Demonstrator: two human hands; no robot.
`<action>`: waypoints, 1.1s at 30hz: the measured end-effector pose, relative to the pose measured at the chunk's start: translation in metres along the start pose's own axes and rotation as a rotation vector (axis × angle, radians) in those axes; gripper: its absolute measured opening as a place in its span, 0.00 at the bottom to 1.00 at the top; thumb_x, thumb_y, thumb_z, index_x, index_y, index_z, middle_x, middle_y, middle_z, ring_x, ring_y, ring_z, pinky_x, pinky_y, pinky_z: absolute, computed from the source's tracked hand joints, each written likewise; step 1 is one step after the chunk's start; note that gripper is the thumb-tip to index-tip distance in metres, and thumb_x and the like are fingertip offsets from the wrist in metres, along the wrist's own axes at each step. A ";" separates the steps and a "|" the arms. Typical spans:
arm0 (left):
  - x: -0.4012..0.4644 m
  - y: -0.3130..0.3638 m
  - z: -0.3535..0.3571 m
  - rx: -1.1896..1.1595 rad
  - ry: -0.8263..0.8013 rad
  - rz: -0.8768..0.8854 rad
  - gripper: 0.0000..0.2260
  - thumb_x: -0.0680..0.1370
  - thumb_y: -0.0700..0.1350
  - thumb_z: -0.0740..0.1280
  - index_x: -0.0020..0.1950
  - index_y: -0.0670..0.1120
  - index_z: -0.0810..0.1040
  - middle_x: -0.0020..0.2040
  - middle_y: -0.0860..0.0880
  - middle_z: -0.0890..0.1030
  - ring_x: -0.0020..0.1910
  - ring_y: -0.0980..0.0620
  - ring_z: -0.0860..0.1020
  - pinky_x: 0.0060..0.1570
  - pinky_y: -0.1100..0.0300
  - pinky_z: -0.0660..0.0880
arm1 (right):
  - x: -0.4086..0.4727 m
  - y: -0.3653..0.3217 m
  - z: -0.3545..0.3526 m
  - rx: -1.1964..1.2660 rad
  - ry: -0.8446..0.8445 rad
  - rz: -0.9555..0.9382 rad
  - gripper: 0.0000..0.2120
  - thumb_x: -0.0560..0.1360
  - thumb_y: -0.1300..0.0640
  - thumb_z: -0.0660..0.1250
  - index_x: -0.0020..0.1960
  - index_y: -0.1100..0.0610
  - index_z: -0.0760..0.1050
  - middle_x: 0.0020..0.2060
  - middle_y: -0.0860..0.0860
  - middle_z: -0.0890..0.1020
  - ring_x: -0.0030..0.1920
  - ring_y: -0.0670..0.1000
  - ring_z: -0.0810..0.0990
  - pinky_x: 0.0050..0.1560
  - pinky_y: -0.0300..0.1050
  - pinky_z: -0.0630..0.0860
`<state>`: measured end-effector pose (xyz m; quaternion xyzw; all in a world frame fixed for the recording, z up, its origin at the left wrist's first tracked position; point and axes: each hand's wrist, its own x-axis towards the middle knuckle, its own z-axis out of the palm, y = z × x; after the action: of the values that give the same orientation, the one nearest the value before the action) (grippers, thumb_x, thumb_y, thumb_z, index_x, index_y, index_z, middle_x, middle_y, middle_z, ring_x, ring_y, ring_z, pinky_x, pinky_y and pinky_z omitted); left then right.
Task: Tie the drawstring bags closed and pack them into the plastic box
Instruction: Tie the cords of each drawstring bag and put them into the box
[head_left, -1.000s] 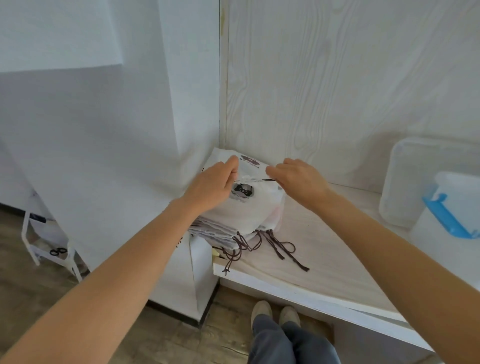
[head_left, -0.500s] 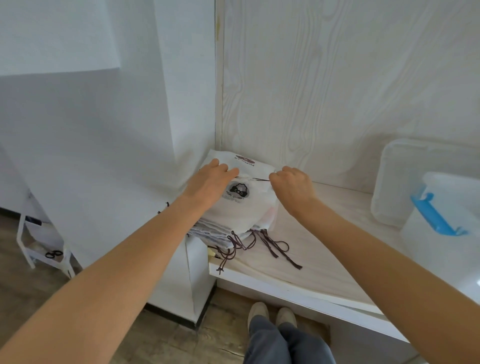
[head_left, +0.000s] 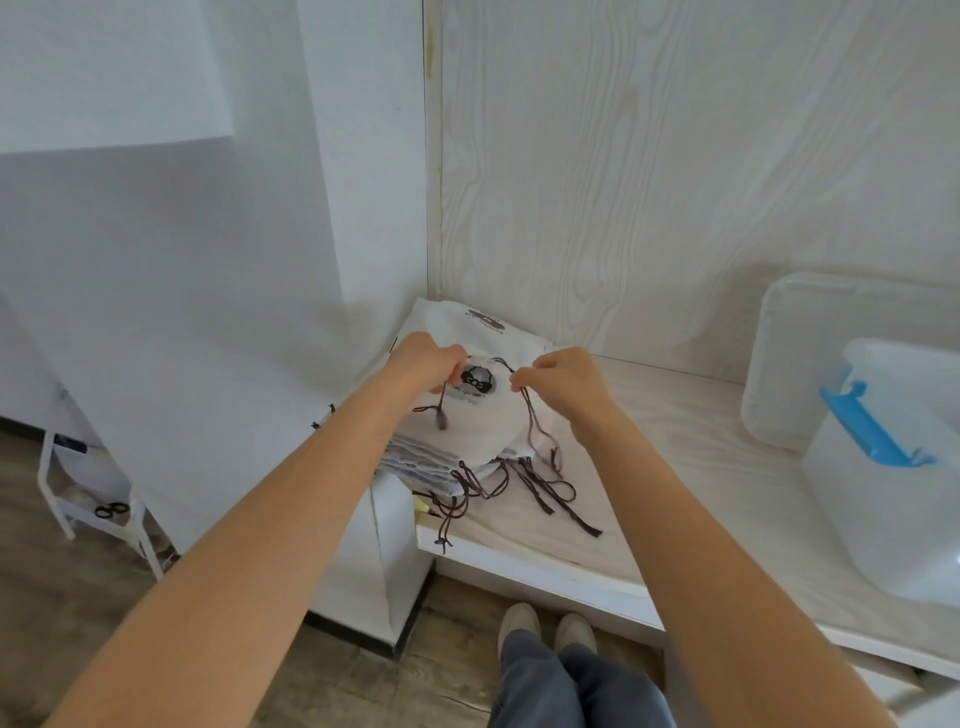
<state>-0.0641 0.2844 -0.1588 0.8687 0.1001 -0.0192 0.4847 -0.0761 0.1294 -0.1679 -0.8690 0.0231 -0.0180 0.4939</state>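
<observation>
A stack of white drawstring bags (head_left: 457, 441) with dark printed logos lies in the corner of the pale wooden shelf (head_left: 649, 467). Dark brown drawstrings (head_left: 524, 483) trail from the stack toward the shelf's front edge. My left hand (head_left: 423, 361) pinches one drawstring end of the top bag, and my right hand (head_left: 561, 382) pinches the other end. Both strings hang down from my fingers over the top bag's logo (head_left: 477, 379). The clear plastic box (head_left: 893, 499) with a blue latch stands at the right of the shelf, apart from both hands.
The box's clear lid (head_left: 810, 353) leans against the wood-grain back wall. A white wall panel closes off the left side of the shelf. Below left stands a small white rack (head_left: 93, 499) holding scissors. My feet are on the wooden floor under the shelf edge.
Both hands have curled and lifted the top bag's drawstring ends, which now hang loose from my fingers instead of lying taut between my hands.
</observation>
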 end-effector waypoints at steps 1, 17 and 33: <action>-0.004 0.003 -0.001 -0.203 -0.064 -0.050 0.11 0.78 0.43 0.61 0.35 0.44 0.70 0.30 0.48 0.79 0.24 0.55 0.76 0.25 0.66 0.66 | -0.003 -0.003 0.000 0.118 -0.060 0.032 0.07 0.69 0.60 0.69 0.37 0.65 0.77 0.31 0.54 0.70 0.32 0.53 0.65 0.32 0.42 0.60; -0.023 -0.005 0.016 -1.099 -0.474 -0.057 0.16 0.79 0.52 0.62 0.34 0.50 0.82 0.49 0.54 0.81 0.35 0.59 0.71 0.36 0.65 0.72 | -0.022 0.001 0.015 0.996 -0.371 0.046 0.05 0.76 0.65 0.63 0.49 0.62 0.78 0.36 0.51 0.84 0.37 0.44 0.81 0.37 0.31 0.76; -0.024 0.004 0.009 -0.805 -0.402 0.001 0.12 0.78 0.51 0.63 0.38 0.47 0.75 0.42 0.51 0.82 0.40 0.53 0.78 0.44 0.60 0.70 | -0.028 -0.003 0.007 -0.563 0.082 -0.654 0.06 0.75 0.61 0.67 0.49 0.62 0.79 0.64 0.52 0.67 0.59 0.50 0.72 0.46 0.44 0.73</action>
<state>-0.0865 0.2710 -0.1567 0.5900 0.0030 -0.1467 0.7939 -0.1032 0.1383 -0.1687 -0.9300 -0.2298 -0.2010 0.2044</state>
